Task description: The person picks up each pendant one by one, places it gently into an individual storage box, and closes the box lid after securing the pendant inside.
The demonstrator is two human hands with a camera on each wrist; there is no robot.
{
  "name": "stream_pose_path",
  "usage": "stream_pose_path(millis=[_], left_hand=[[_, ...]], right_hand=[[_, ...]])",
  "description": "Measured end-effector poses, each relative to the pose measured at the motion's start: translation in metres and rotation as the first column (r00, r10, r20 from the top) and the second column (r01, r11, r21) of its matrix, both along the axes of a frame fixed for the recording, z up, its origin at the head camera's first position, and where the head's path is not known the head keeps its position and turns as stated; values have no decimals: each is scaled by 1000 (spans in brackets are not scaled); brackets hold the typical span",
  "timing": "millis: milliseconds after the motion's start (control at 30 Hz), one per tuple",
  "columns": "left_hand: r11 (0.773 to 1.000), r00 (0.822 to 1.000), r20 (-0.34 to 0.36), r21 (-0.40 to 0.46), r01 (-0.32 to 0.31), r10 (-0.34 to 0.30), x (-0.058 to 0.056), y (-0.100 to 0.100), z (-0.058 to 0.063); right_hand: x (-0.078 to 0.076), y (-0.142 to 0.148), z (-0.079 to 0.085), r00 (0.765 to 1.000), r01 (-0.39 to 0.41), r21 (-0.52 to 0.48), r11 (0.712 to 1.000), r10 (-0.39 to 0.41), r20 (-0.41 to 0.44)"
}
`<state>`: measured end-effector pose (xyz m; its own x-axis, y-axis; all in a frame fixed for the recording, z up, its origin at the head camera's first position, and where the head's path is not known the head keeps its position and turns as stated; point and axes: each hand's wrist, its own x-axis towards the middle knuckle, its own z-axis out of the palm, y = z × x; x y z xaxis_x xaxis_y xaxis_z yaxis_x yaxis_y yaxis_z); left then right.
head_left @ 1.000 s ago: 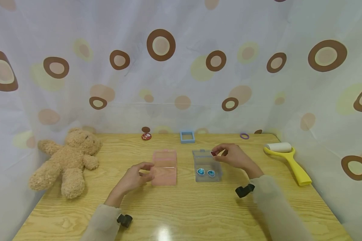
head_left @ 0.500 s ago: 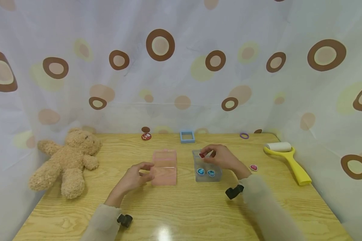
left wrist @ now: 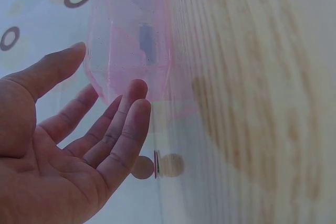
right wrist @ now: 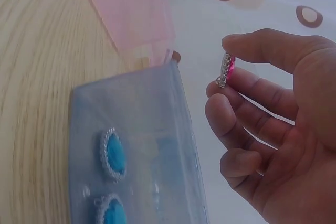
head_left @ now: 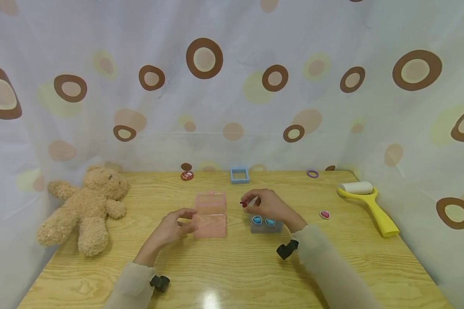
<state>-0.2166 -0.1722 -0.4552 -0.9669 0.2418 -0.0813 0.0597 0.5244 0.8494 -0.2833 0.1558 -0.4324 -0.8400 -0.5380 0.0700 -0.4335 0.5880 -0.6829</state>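
Pink with a silver beaded edge, the jewel (right wrist: 227,70) was pinched between the right hand's (head_left: 270,205) thumb and fingers, raised near the translucent blue-grey box (head_left: 266,229) holding two blue gems (head_left: 257,219). A light grip at its rim seemed soundest; the left hand (head_left: 172,228), fingers apart beside the pink box (head_left: 210,226), could best have steadied that box.

Pale sheeting (head_left: 162,107), lightly creased, stands behind and along both sides of the table (head_left: 224,270); print comprises brown rings, beige and yellow-green spots. Tabletop light wood, grain visible. Bright glare (head_left: 210,299) noted, near side.
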Motion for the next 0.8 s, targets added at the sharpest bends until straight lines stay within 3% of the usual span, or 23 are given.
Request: stream_pose_path(millis=[300,500,800], left_hand=[[1000,1000,5,9,0,0,1,-1,1],[1000,1000,-5,-11,1,-1,0,-1,1],[1000,1000,-9,-11,5,-5,0,0,0]], right_hand=[[5,-21,4,999,-31,34,999,32,-24],[5,-36,0,997,-72,27,997,72,13],[7,-59,-3,988,-155,34,987,155,-2]])
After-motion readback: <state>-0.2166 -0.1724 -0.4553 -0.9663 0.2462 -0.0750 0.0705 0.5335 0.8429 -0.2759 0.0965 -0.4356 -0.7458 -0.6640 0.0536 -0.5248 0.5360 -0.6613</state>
